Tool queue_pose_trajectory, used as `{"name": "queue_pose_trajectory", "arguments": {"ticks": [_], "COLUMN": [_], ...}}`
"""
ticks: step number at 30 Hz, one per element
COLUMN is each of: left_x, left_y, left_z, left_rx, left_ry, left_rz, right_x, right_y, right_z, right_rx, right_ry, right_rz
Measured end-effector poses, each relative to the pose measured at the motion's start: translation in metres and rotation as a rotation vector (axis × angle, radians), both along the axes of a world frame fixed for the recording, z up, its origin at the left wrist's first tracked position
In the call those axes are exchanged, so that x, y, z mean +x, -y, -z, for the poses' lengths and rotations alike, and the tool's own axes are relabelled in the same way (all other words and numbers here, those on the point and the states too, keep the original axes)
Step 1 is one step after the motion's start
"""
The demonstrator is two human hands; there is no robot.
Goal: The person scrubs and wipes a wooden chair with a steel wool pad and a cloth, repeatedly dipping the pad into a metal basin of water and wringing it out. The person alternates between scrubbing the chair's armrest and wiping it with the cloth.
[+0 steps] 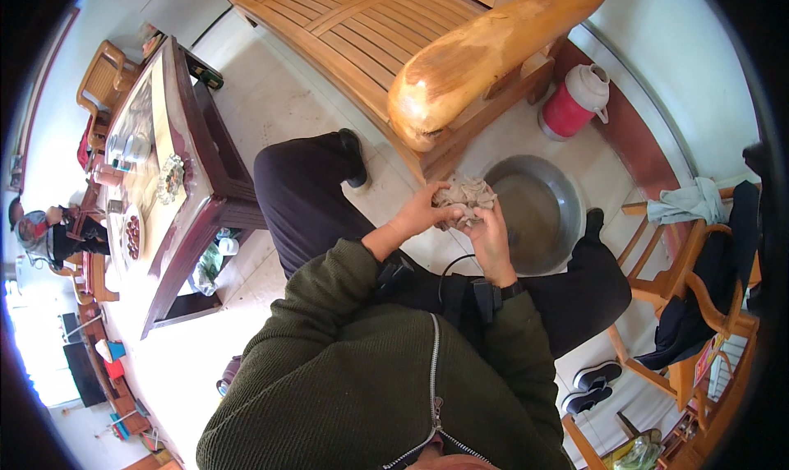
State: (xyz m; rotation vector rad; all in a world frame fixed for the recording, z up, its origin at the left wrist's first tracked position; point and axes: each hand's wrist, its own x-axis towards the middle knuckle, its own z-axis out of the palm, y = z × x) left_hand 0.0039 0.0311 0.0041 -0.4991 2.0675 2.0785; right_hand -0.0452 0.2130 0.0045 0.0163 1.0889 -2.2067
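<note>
A crumpled beige-grey cloth [466, 194] is bunched up between my two hands. My left hand [419, 210] presses on it from the left, its thumb lying across the front. From the right and below, my right hand [490, 239] cups the same cloth. Just right of the hands, a round metal basin [570, 192] stands on the floor with murky brownish water [533, 214] in it. The curved wooden armrest [444, 88] of a slatted bench juts out above the cloth. Folds of cloth hide some of my fingertips.
A red and white thermos flask [572, 103] stands near the wall. At left is a dark wooden table [203, 180] with a glass ashtray [171, 179] and a plate of small brown items [134, 233]. A wooden chair [656, 282] bears a pale cloth [687, 202]. Another person [55, 229] is far left.
</note>
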Motion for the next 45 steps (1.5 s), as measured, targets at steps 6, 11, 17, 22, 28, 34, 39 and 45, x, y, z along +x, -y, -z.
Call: {"name": "queue_pose_trajectory", "arguments": {"ticks": [6,11,17,22,28,34,39,45], "left_x": [0.001,-0.002,-0.003,0.008,0.011,0.005,-0.001,-0.010], "left_y": [0.014,0.027,0.001,-0.044,-0.030,-0.013,0.001,0.010], "left_z": [-0.030,-0.047,-0.045,-0.042,-0.036,-0.014,-0.001,-0.017], "left_rx": [-0.202,-0.395,-0.945,-0.962,-0.374,0.293,0.112,-0.227], "left_ry": [-0.217,-0.362,-0.348,-0.511,-0.293,0.054,-0.129,-0.319], "left_rz": [0.127,0.291,0.018,0.159,0.167,-0.026,0.024,0.160], "right_x": [-0.011,-0.016,0.000,-0.001,-0.006,-0.006,-0.016,-0.024], "right_y": [-0.001,-0.004,0.012,0.008,0.001,0.015,0.002,-0.007], "right_z": [0.010,0.003,-0.010,0.002,0.010,0.003,-0.010,-0.023], "right_rx": [-0.037,-0.097,-0.129,-0.145,-0.128,-0.061,0.105,-0.263], "right_ry": [0.070,0.046,0.204,0.172,0.161,-0.172,-0.166,0.379], "right_rz": [0.088,-0.024,-0.187,-0.020,0.191,0.235,-0.141,-0.110]}}
